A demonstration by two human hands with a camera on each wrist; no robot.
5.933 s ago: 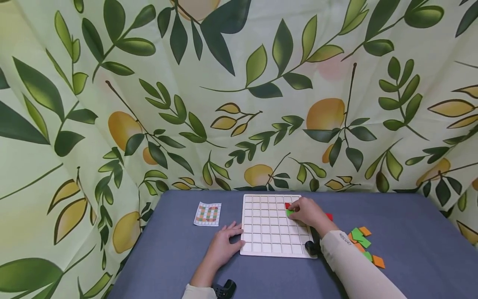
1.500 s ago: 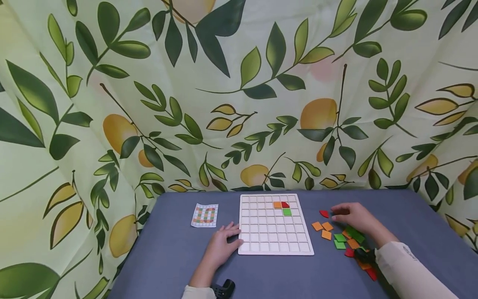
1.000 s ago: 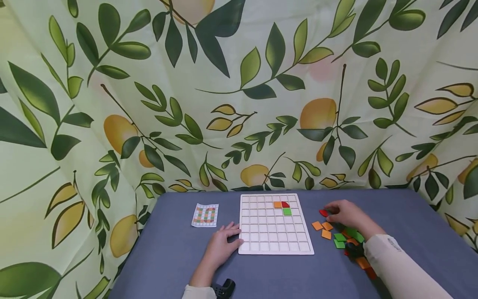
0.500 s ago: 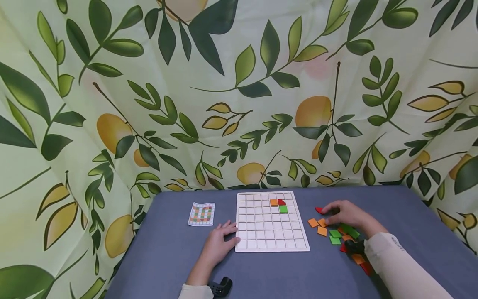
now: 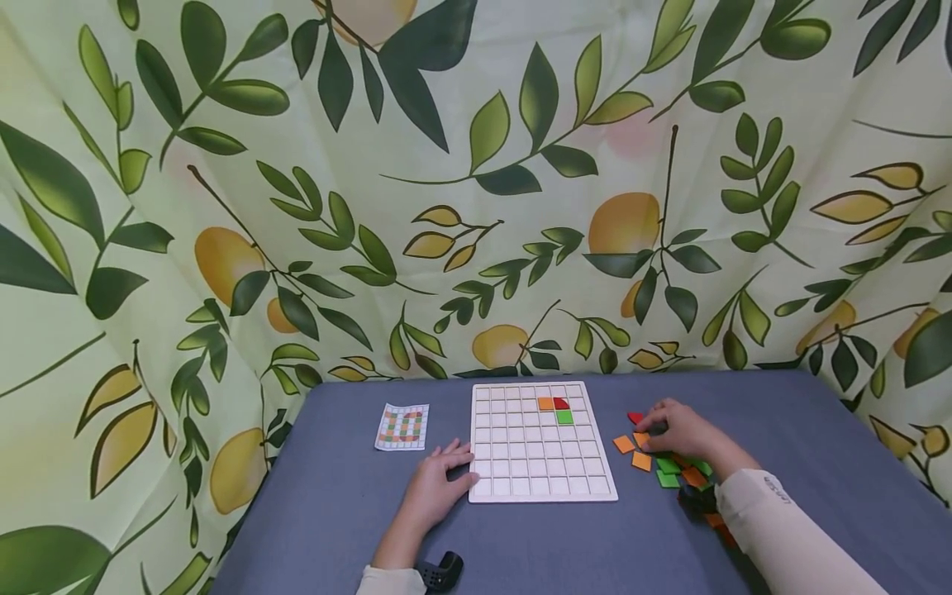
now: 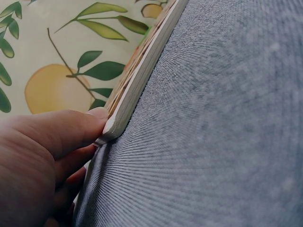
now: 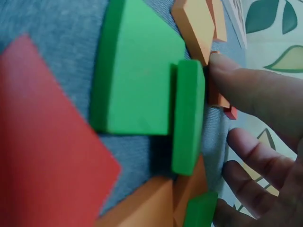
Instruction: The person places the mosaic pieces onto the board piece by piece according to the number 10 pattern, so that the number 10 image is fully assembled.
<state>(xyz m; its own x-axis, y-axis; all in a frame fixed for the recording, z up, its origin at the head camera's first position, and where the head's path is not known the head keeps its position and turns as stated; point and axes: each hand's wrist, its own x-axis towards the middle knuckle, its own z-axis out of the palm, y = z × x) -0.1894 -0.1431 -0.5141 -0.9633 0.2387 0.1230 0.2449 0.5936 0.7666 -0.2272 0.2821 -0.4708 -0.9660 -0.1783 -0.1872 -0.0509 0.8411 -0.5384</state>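
Table (image 5: 312,512), blue-grey cover, bearing the following. One white grid board (image 5: 521,463), flat, its far edge close to the table's far edge. Set in it, toward its far right corner: one orange square (image 5: 546,404), one red rounded tile (image 5: 561,403) directly right of it, one green square (image 5: 564,417) on the near side of the red. Left hand (image 5: 435,479): thumb and fingers spread, touching the board's left edge toward the near corner. Right hand (image 5: 684,430): off the board's right edge, fingers bent, thumb touching a loose orange tile (image 5: 641,439); whether it is gripped cannot be told. Just beyond that tile, one loose red tile (image 5: 635,418); nearer, further orange tiles (image 5: 641,461) and green tiles (image 5: 668,479), some partly hidden by the wrist. One printed card (image 5: 402,427), colored grid pattern, toward the table's far left corner, apart from the board. Behind the far edge, one leaf-and-fruit-patterned cloth (image 5: 446,306).
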